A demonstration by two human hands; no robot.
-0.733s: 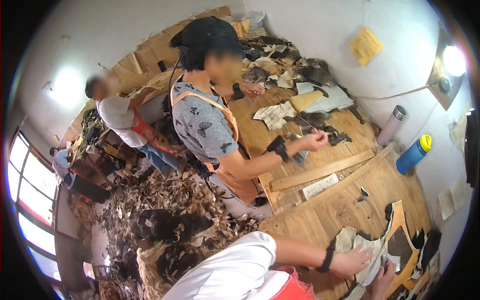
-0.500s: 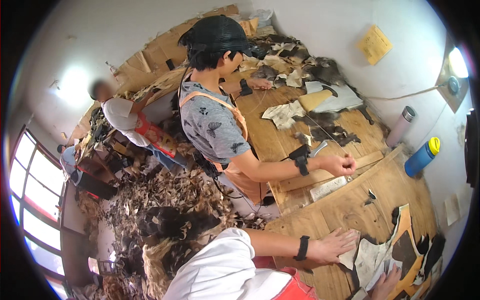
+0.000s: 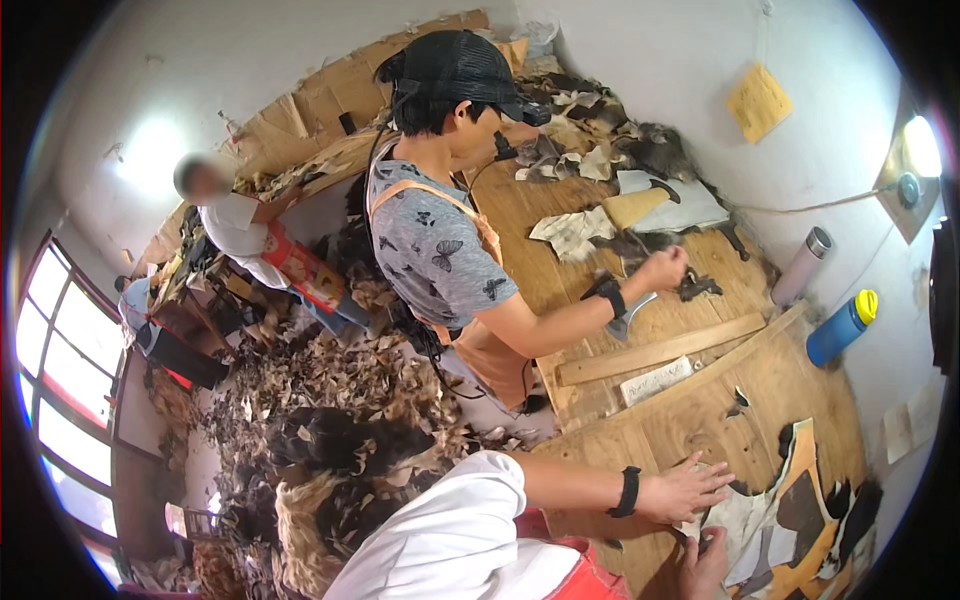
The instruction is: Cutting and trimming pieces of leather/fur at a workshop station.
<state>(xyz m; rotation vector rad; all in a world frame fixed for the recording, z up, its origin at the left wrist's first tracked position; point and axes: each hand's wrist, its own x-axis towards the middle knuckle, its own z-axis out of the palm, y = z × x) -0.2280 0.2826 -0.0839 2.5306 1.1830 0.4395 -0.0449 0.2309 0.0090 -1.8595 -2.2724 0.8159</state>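
My left hand (image 3: 692, 489), with a black band on its wrist, lies palm down with fingers spread on the wooden table, pressing the left end of a pale hide piece (image 3: 750, 520). Close below it, my right hand (image 3: 706, 567) is at the near edge of this piece with its fingers curled in. What they grip is hidden. A yellowish pattern-like sheet (image 3: 805, 465) and dark fur scraps (image 3: 858, 515) lie to the right of the hide.
Across the wooden table (image 3: 640, 440), a co-worker (image 3: 440, 230) leans over scraps. A wooden strip (image 3: 660, 348), a curved metal blade (image 3: 630, 316), a blue bottle (image 3: 842, 328) and a grey flask (image 3: 802, 265) are on the table. Fur scraps (image 3: 330, 390) cover the floor; another person (image 3: 240, 225) stands behind.
My right hand has moved left from the hide's right side to beside my left hand, which stays flat. The co-worker's near hand has moved away from me, toward the far scraps.
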